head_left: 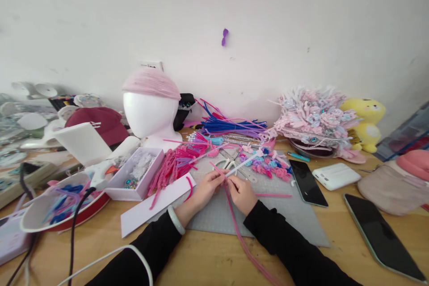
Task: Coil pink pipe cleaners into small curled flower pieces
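My left hand [207,189] and my right hand [241,193] meet fingertip to fingertip over the grey cutting mat [288,225]. Both are closed in a pinch on a long pink chenille stem [237,225], which hangs down between my forearms past the bottom of the view. A slim white rod [246,162] sticks out up and to the right from the same pinch; the fingers hide its lower end, and I cannot tell which hand grips it. Just beyond my fingertips lie scissors [231,161]. Another pink stem [274,195] lies right of my right hand.
Left stand a white box of beads [117,193], a bowl of scraps [40,225] and a glue gun [99,178] with cords. Behind are a white mannequin head [150,114], stem bundles [234,125] and a decorated headpiece [311,120]. Phones [308,183] lie right.
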